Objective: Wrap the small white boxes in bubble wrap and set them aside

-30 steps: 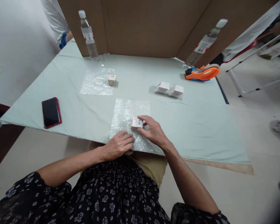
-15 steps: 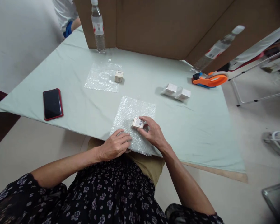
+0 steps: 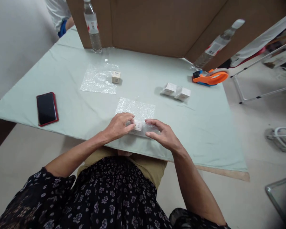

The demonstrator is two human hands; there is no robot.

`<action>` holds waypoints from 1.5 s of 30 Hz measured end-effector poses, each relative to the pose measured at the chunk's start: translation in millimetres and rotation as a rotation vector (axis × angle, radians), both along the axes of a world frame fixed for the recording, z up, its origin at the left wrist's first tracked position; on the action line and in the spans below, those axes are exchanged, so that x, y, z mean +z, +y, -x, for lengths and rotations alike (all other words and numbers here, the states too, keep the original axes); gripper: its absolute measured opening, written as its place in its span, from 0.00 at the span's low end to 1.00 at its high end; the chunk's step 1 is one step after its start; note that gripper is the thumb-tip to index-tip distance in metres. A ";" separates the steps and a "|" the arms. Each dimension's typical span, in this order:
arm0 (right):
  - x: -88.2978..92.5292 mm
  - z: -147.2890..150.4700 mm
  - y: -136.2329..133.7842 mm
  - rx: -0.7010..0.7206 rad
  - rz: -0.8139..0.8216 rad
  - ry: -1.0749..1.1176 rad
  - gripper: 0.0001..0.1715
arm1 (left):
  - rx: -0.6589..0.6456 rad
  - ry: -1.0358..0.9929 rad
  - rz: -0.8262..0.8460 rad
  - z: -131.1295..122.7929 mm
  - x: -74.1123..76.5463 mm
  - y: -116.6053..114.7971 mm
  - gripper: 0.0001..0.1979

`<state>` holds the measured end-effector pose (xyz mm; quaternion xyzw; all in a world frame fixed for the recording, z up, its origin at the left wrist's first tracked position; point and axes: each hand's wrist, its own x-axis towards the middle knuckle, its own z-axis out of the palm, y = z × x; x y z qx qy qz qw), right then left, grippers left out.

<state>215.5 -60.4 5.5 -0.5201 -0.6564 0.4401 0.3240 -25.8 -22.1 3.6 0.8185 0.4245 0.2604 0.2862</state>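
Observation:
A sheet of bubble wrap (image 3: pixel 138 109) lies near the table's front edge, its near edge folded up over a small white box (image 3: pixel 138 125). My left hand (image 3: pixel 119 125) presses the fold down on the box's left side, fingers curled over it. My right hand (image 3: pixel 163 135) holds the wrap at the box's right side, fingers bent on the plastic. The box shows only partly through the wrap between my two hands.
A second bubble wrap sheet (image 3: pixel 98 82) with a small box (image 3: pixel 116 77) lies farther back. Two wrapped boxes (image 3: pixel 175 91) sit to the right, an orange tape dispenser (image 3: pixel 211 77) beyond them. A red phone (image 3: pixel 46 108) lies left. Two water bottles (image 3: pixel 91 25) (image 3: pixel 216 44) stand by a cardboard screen (image 3: pixel 152 25). Another person's sleeve (image 3: pixel 59 16) shows top left.
The near edge of the bubble wrap has been folded up over the box. My left hand moved forward onto the box; my right hand shifted from gripping the box to holding the wrap beside it.

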 end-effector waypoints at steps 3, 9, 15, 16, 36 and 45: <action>-5.9 10.6 3.8 -0.034 -0.061 0.017 0.12 | 0.010 -0.051 0.130 -2.1 -0.9 6.9 0.02; -21.3 27.7 1.8 -0.193 0.018 0.155 0.12 | -0.002 -0.171 0.236 -0.6 -3.8 10.0 0.04; -19.5 42.5 -16.8 -0.297 -0.006 0.145 0.11 | -0.069 -0.177 0.270 2.9 -6.3 10.0 0.05; -19.9 44.8 -19.1 -0.314 -0.002 0.151 0.11 | -0.065 -0.168 0.270 3.1 -7.3 9.7 0.04; -2.5 64.5 -28.8 0.045 -0.717 -0.656 0.09 | -0.060 -0.059 0.420 21.5 6.1 23.3 0.07; 4.2 57.4 -11.8 0.223 -0.613 -0.784 0.15 | 0.240 0.048 0.579 75.2 16.1 12.8 0.13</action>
